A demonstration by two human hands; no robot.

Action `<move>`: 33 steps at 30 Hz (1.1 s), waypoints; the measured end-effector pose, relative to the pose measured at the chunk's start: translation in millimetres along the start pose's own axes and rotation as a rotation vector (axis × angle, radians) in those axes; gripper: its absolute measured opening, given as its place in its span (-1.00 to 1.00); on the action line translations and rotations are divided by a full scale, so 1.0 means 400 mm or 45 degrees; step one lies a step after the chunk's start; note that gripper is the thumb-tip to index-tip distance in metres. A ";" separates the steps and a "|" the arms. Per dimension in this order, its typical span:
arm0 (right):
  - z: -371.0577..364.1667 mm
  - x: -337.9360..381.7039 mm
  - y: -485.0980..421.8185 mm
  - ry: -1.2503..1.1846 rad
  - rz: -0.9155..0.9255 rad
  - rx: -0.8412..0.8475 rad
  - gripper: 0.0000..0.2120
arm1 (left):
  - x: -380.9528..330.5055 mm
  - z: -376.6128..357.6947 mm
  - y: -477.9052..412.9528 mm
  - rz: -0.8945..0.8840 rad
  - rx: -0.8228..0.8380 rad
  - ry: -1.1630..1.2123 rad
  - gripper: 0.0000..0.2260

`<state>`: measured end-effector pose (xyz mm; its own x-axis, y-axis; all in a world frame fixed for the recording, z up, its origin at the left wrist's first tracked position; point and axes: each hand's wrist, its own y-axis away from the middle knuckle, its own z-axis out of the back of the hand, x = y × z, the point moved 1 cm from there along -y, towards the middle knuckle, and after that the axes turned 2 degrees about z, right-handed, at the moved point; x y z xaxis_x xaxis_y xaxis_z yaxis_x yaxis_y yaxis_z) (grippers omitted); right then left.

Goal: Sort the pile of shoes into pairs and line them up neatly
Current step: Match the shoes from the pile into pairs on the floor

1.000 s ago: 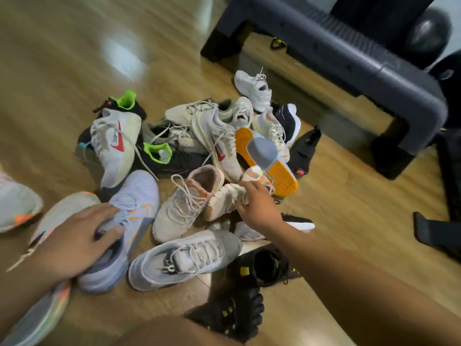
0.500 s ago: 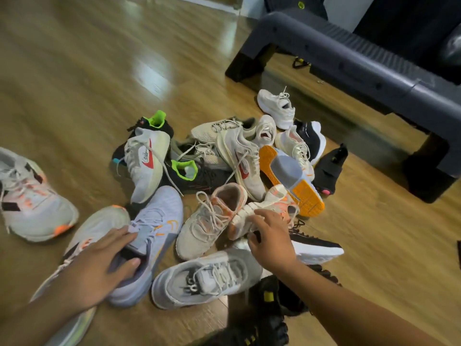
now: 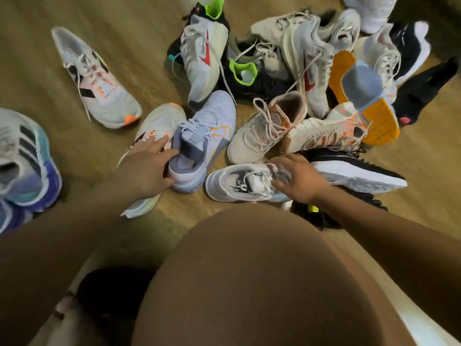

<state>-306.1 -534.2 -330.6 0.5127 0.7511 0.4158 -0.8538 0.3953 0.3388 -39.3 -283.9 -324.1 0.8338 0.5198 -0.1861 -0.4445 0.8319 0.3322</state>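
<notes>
Shoes (image 3: 306,58) are heaped on the wooden floor (image 3: 124,33), most of them tangled together. At the near edge of the heap, the heel of a pale blue shoe (image 3: 207,131) is gripped by the left hand (image 3: 147,168). A grey shoe (image 3: 237,183) just beside it is clasped over the laces by the curled right hand (image 3: 299,178). A white shoe (image 3: 99,83) with an orange toe is set apart at the left.

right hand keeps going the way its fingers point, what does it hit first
The grey sneaker: the right hand points left across its laces, likely touching. Beyond lies the lavender sneaker the left hand grips.
</notes>
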 end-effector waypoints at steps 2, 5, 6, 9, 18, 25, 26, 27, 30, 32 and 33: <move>0.013 0.005 -0.012 0.017 -0.026 0.032 -0.51 | 0.006 -0.006 -0.008 -0.004 0.007 -0.096 -0.30; 0.047 -0.003 -0.023 -0.036 -0.091 -0.243 -0.65 | 0.011 -0.020 -0.020 -0.043 0.018 -0.181 -0.31; 0.065 -0.010 -0.027 -0.066 -0.136 -0.374 -0.69 | 0.013 -0.022 -0.023 -0.045 0.022 -0.190 -0.32; 0.134 -0.055 -0.039 -0.070 -0.368 -0.622 -0.62 | 0.005 -0.001 -0.028 -0.011 0.020 -0.247 -0.36; 0.184 -0.237 -0.054 -0.467 -0.880 -0.488 -0.59 | -0.013 0.047 -0.028 0.088 0.169 -0.188 -0.35; 0.221 -0.131 -0.046 0.055 -0.465 -0.690 -0.71 | -0.006 0.040 -0.026 0.164 0.411 -0.037 -0.24; 0.241 -0.107 -0.052 0.181 -0.398 -0.614 -0.69 | -0.006 0.038 -0.027 0.165 0.423 -0.008 -0.22; 0.258 -0.088 -0.062 0.257 -0.373 -0.530 -0.66 | -0.006 0.034 -0.026 0.169 0.421 0.022 -0.22; 0.280 -0.024 -0.110 0.340 -0.337 -0.277 -0.57 | -0.009 0.033 -0.024 0.187 0.363 0.132 -0.22; 0.241 0.019 -0.146 0.364 -0.266 -0.094 -0.44 | -0.014 0.039 -0.019 0.171 0.333 0.161 -0.21; 0.209 0.036 -0.162 0.358 -0.263 -0.010 -0.32 | -0.019 0.042 -0.015 0.159 0.335 0.158 -0.21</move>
<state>-235.7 -593.1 -275.9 0.6308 0.7707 0.0901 -0.7360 0.5574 0.3843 -37.4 -296.1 -308.9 0.7244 0.6481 -0.2350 -0.4274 0.6897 0.5845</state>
